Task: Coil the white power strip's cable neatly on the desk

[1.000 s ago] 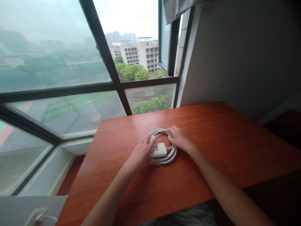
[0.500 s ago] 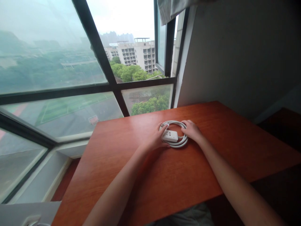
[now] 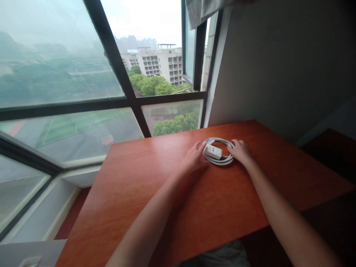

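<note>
A white extension cord (image 3: 225, 161), wound into a round coil, lies on the red-brown desk. Its socket block (image 3: 213, 151) rests inside the left part of the loop, outlets facing up. My left hand (image 3: 195, 157) is at the coil's left side, with fingers apart and the thumb close to the block; whether it still touches is hard to see. At the right edge of the loop, my right hand (image 3: 241, 150) has its thumb and fingers around the coiled cable.
The wooden desk (image 3: 139, 185) reaches to dark-framed windows (image 3: 133, 102) at the back and left. A grey wall (image 3: 278, 66) rises behind its right side. A pale curtain (image 3: 200, 13) hangs at the top. Dark fabric (image 3: 219, 256) shows below the near edge.
The coiled extension cord has shifted right and slightly away from me, along with both hands. My left hand has loosened from around the socket block and its fingers are now spread.
</note>
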### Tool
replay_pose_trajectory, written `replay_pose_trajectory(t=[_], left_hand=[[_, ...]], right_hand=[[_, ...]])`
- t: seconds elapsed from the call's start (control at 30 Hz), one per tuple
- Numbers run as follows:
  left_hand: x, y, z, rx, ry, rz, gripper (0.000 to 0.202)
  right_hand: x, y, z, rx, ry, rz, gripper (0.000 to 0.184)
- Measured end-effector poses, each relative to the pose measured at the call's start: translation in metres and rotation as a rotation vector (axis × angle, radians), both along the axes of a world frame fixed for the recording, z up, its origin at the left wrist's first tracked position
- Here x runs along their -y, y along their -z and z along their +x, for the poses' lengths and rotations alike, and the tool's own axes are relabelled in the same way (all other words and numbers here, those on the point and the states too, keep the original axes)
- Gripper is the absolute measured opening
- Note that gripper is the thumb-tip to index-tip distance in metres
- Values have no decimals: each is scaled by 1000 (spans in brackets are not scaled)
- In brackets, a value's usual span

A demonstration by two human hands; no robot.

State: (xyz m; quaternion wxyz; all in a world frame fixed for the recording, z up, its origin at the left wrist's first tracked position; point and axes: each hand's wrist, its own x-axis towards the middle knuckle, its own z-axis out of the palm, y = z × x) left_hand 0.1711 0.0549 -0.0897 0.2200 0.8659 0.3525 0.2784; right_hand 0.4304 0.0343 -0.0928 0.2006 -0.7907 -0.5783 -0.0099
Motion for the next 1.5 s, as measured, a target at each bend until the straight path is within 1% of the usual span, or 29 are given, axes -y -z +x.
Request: replay_pose_trajectory(t=[0.07,0.13,0.17,0.23,0.3,0.37,0.43,0.5,0.53,0.6,0.67,0.73,0.8,0.93,1.07,1.23,1.5], left_hand=[[5,-9,-18,-6,-25,-8,78],[8,-18,-38,-5,-58,-47,53],[9,-21,-48,-1,-70,-93,42],[10,-24,-67,41,-104,-203,28],[10,-23,-83,139,-175,-292,22],[12,-18,-95,279,-290,-361,20],[16,-10,-103,415,-405,-423,18],[21,-2,-108,505,-471,-425,16],[24,1,-110,527,-481,-401,15],[28,5,-112,525,-470,-331,15],[31,7,-112,477,-431,-281,16],[32,8,-111,411,-396,-240,17],[32,8,-110,364,-380,-212,19],[32,8,-108,316,-363,-185,21],[34,6,-107,279,-354,-145,23],[36,4,-106,278,-331,-133,24],[38,1,-106,310,-330,-157,21]], right_hand=[[2,-8,-14,26,3,145,41],[5,-19,-39,-19,-55,310,40],[6,-26,-56,-72,-125,373,39],[9,-37,-96,-223,-298,437,36],[12,-42,-139,-430,-476,391,34],[14,-39,-178,-643,-553,290,36],[14,-28,-206,-781,-557,225,36],[14,-12,-222,-856,-481,222,37],[15,-5,-225,-846,-472,227,37],[17,6,-227,-796,-521,224,37],[19,11,-226,-746,-593,218,36],[22,10,-224,-724,-628,227,35],[23,7,-222,-725,-635,242,34],[24,6,-222,-732,-642,241,33],[24,8,-222,-661,-644,243,32],[27,5,-224,-619,-688,239,35],[30,2,-223,-577,-690,221,37]])
